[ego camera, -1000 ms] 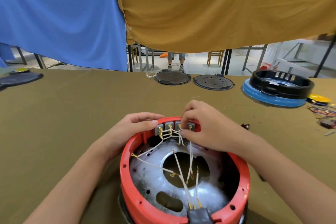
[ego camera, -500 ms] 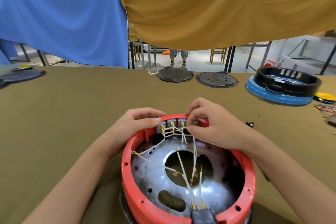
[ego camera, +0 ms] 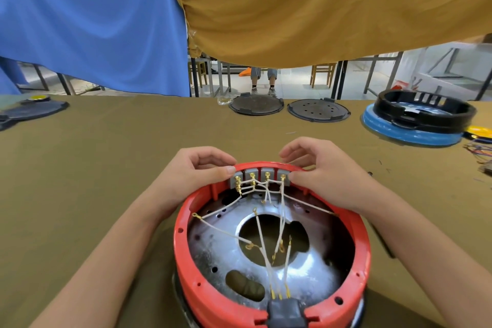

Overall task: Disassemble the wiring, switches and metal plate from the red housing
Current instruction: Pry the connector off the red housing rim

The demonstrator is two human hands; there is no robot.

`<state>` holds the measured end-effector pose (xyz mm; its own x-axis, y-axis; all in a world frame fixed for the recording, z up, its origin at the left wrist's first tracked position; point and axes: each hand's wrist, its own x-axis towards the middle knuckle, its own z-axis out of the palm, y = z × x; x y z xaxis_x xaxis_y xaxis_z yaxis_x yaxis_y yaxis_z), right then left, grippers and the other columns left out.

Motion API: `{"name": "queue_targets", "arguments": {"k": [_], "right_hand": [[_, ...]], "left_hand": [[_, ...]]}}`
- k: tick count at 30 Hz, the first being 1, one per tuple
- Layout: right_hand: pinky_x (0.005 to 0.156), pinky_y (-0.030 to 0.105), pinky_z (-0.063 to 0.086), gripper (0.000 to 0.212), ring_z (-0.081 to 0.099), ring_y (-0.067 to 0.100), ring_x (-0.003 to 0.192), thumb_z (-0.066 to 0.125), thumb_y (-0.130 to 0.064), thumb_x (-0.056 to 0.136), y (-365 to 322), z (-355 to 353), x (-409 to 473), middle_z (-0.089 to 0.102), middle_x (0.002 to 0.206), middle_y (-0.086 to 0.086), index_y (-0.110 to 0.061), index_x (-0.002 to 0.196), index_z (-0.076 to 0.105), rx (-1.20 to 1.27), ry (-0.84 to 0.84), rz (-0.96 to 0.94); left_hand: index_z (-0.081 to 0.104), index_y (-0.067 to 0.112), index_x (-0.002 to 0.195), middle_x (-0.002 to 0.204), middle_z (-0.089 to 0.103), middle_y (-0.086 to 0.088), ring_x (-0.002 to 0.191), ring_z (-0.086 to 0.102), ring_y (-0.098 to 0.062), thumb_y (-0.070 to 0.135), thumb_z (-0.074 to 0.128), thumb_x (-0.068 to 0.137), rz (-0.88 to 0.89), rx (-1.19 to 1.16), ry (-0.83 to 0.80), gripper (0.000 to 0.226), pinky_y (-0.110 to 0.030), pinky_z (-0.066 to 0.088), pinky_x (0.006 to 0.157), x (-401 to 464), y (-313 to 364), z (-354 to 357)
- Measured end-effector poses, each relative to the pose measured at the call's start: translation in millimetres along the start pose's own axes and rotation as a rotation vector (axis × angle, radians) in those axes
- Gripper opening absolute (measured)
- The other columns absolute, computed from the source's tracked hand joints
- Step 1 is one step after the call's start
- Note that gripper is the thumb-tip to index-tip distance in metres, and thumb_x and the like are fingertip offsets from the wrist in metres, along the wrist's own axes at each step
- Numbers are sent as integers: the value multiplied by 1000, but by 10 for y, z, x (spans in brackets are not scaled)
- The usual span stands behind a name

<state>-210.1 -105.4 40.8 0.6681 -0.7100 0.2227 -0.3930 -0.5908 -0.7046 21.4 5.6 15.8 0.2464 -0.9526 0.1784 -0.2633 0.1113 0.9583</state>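
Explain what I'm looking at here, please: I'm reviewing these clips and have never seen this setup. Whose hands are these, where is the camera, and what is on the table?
There is no machine: a person works bare-handed, and the single camera sits on their head, looking forward and down. Close in front stands a round red housing on a table under an olive cloth. Inside it lies a shiny metal plate, crossed by thin white wires that run up to a row of grey switches at the far rim. The left hand pinches the left end of that row, and the right hand pinches its right end. Farther back lie two dark round covers and a black ring on a blue base. Blue and mustard cloths hang behind.
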Motion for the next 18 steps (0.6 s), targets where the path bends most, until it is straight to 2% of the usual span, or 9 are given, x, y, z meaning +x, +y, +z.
{"name": "queue_targets", "arguments": {"k": [4, 7, 9, 12, 15, 18], "right_hand": [[84, 22, 51, 19, 64, 1, 95, 72, -18, 85, 82, -46, -31, 67, 102, -13, -30, 99, 66, -73, 78, -42], [85, 18, 45, 22, 60, 1, 99, 74, -20, 83, 134, -66, -39, 64, 104, -14, -34, 99, 67, -81, 87, -51], [87, 20, 43, 27, 57, 2, 103, 75, -19, 82, 152, -60, -43, 60, 108, -15, -34, 102, 66, -93, 68, -40], [89, 25, 44, 29, 56, 3, 103, 75, -19, 83, 152, -48, -56, 56, 110, -17, -35, 105, 65, -102, 40, -33], [88, 24, 45, 23, 57, 3, 101, 75, -24, 84, 133, -55, -69, 53, 113, -18, -36, 101, 67, -120, 18, -43], [88, 13, 38, 15, 51, -3, 106, 75, -32, 84, 113, -60, -87, 49, 116, -18, -37, 96, 69, -179, -20, -71]], "left_hand": [[76, 11, 90, 88, 77, -9, 73, 70, -19, 15, 80, 77, 17, 38, 124, 14, -23, 57, 67, -4, 4, 14], [75, 12, 86, 78, 74, -1, 66, 65, -15, 9, 78, 83, 18, 97, 227, 5, -21, 51, 59, 17, -24, 41], [75, 11, 88, 78, 72, 3, 68, 64, -13, 9, 77, 84, 19, 104, 244, 5, -21, 50, 61, 20, -27, 64], [73, 15, 95, 87, 72, 5, 76, 66, -14, 10, 75, 86, 13, 105, 213, 10, -21, 52, 67, 9, -18, 54], [70, 24, 107, 105, 73, 4, 94, 70, -16, 19, 74, 83, -12, 51, 50, 25, -25, 55, 81, -20, 0, 19], [70, 29, 109, 114, 70, 0, 103, 68, -26, 20, 66, 74, -23, 65, -34, 36, -39, 55, 91, -42, 5, 18]]}}
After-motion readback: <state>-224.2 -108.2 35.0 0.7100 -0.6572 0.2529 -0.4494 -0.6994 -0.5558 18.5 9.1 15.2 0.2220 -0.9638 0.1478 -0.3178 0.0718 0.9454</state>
